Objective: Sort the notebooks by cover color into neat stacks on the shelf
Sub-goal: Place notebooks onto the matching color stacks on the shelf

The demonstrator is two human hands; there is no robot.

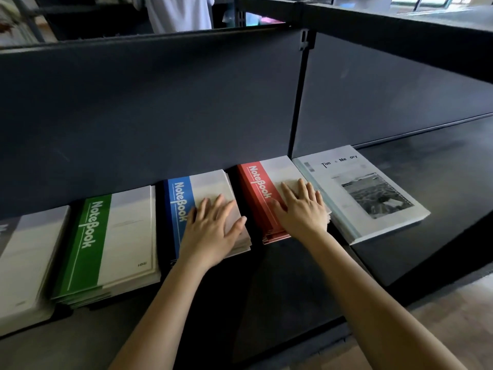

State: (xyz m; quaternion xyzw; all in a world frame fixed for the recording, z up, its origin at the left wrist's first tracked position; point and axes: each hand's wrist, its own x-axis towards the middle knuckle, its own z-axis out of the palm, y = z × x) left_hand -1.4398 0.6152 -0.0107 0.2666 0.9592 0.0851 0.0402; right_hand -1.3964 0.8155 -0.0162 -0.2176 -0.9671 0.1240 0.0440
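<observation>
**shelfwatcher:** so where are the notebooks and what are the hands doing?

**deskcam_guy:** The blue notebook stack [206, 186] and the red notebook stack [254, 189] lie side by side in the middle of the dark shelf [440, 188], up against the back panel [160, 116]. The left hand [213, 228] lies flat on the pale part of the blue stack's top cover, fingers straight and a bit spread, thumb sticking out toward the stack's right edge. The right hand [301, 206] is palm-down on the red stack in the same way, with the fingers laid out straight and close together. Neither one curls round anything, they just rest on the covers.

**shelfwatcher:** and the rest of the row?

**deskcam_guy:** The green stack [93, 236] sits just left of the blue one, and a pale grey stack [24, 263] is further left, cut off by the frame edge. Right of the red one is a photo-cover stack [360, 193], its near edge touching or nearly touching the red stack. The blue and red stacks' page edges look slightly fanned.
</observation>
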